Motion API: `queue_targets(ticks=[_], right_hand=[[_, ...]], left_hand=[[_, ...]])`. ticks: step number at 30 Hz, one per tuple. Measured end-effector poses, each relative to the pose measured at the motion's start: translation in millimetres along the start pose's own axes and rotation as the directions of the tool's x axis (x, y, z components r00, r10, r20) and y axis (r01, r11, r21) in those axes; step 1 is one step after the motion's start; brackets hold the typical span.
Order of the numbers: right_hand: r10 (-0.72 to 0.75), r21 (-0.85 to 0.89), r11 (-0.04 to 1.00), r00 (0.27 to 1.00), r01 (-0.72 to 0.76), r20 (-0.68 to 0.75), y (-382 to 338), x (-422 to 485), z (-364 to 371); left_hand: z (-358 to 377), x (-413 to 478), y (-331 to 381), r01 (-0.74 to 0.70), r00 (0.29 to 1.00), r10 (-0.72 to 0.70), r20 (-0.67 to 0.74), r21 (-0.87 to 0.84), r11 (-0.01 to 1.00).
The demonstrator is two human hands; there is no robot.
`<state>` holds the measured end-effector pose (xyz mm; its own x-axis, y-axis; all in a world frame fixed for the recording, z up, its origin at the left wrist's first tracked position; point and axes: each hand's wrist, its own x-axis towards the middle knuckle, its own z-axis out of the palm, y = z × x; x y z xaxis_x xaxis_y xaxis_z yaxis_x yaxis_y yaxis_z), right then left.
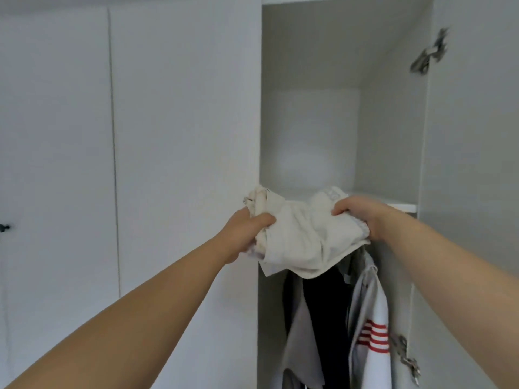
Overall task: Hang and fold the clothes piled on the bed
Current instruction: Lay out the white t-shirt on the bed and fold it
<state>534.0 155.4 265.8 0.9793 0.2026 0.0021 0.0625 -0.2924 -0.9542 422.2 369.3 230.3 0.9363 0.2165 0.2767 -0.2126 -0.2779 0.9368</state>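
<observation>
While both the left hand (247, 231) and right hand (358, 216) grip a cream bundle (300, 237), seemingly folded, wardrobe (393, 122) holding hung clothes (337, 318) below

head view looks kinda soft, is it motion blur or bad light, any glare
Head view: light is soft and even, no glare, only faint shadow inside the open wardrobe; the upper hinge is smeared, suggesting motion blur; left hand, right hand and folded cloth are slightly soft.

A soft, creased cream cloth bundle (303, 234) is seen against the wardrobe (182, 108), whose panels are finished in smooth matt white. Beneath the bundle, woven fabric garments (365, 318) are hung. On the wardrobe's open door, shiny metal hinges (429, 51) are fitted.
</observation>
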Motion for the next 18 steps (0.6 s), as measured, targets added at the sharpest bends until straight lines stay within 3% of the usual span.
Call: queue_targets(ticks=[3,7,15,16,17,18], right_hand=[[-0.01,0.109,0.994,0.999,0.013,-0.03,-25.5,22.6,-34.6],[-0.013,0.205,0.978,0.991,0.041,-0.134,-45.4,68.9,-75.1],[-0.038,0.142,0.987,0.968,0.075,-0.25,-55.6,180.8,-110.3],[-0.039,0.081,0.995,0.966,0.061,-0.257,-54.8,191.8,-111.9],[-0.048,-0.144,0.99,0.96,0.008,-0.276,-51.5,205.5,-114.3],[-0.116,-0.482,0.876,0.952,-0.036,-0.283,-50.1,210.8,-113.9]], left_hand=[[10.3,45.2,29.1,0.04,0.999,-0.038,0.016,-0.136,0.99],[33.8,104.3,57.0,0.243,0.969,-0.22,0.108,-0.303,0.922],[73.6,234.9,69.8,0.315,0.945,-0.327,0.011,-0.306,0.898],[77.4,248.9,68.2,0.317,0.944,-0.329,-0.019,-0.222,0.922],[80.1,262.3,65.3,0.295,0.949,-0.302,-0.088,-0.084,0.952],[82.0,278.5,58.4,0.234,0.962,-0.213,-0.171,0.115,0.965]])
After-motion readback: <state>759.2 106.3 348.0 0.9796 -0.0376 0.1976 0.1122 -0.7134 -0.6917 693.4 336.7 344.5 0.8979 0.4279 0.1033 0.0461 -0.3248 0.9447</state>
